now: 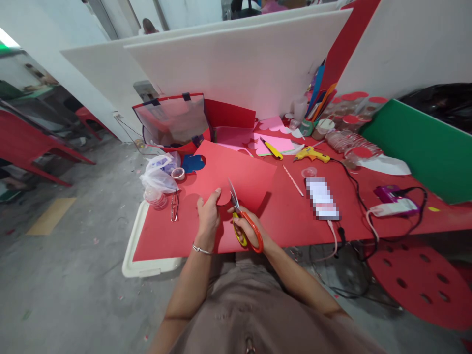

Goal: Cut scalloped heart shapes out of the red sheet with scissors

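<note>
A sheet of red paper (236, 169) is held above the red table, its lower edge cut in a curve. My left hand (209, 211) pinches that edge between thumb and fingers, beside a rounded tab of the paper. Scissors (251, 228) with orange and yellow handles are in my right hand (248, 227), my fingers through the loops. Their blades point up and away, parted a little, against the paper just right of the rounded tab. Part of the blades' contact with the paper is hard to make out.
Right of the paper lie a pencil (293, 180), a yellow glue gun (311, 154), a phone (322, 198) with a cable and a yellow cutter knife (272, 148). Eyeglasses (174, 205) and a plastic bag (158, 174) sit at left. A green board (416, 147) stands at right.
</note>
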`<state>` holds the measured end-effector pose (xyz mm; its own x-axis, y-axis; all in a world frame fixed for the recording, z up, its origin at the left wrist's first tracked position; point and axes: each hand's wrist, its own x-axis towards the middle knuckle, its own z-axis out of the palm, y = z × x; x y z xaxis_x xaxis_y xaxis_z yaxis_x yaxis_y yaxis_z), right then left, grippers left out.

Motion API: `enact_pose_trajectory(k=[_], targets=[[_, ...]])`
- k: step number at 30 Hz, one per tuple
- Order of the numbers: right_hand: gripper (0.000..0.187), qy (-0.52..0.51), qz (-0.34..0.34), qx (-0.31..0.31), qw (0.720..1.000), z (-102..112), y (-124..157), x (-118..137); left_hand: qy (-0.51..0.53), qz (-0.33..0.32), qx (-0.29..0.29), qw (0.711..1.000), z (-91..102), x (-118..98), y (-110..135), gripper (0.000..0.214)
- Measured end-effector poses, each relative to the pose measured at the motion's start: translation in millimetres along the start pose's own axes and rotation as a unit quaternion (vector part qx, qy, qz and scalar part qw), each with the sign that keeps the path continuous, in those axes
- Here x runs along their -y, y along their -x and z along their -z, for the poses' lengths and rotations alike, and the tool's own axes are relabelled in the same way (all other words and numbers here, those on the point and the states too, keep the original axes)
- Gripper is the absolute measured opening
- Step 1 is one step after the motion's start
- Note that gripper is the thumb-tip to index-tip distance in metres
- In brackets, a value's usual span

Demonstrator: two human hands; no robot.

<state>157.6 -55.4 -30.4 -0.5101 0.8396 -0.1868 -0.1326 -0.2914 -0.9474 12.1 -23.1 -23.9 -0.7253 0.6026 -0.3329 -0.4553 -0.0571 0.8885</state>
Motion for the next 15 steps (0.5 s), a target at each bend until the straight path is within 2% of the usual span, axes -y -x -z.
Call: enact_pose_trajectory(k=[7,11,15], targets=[[0.041,-0.004,-0.008,0.004,1.000,2.5,1.7,0.4,0.021,-0.011,0.022,0.999,-0.8,-5.0,2.6,0.063],[0.044,-0.008,-0.016,-0.004,1.000,2.4,2.3,1.2,0.024,-0.014,0.070,0.997,-3.8,-13.9,8.2,0.050],[0.044,-0.021,-0.016,-0.008,1.000,1.2,4.2,4.3,0.035,-0.011,0.096,0.995,-7.7,-19.6,12.3,0.047]])
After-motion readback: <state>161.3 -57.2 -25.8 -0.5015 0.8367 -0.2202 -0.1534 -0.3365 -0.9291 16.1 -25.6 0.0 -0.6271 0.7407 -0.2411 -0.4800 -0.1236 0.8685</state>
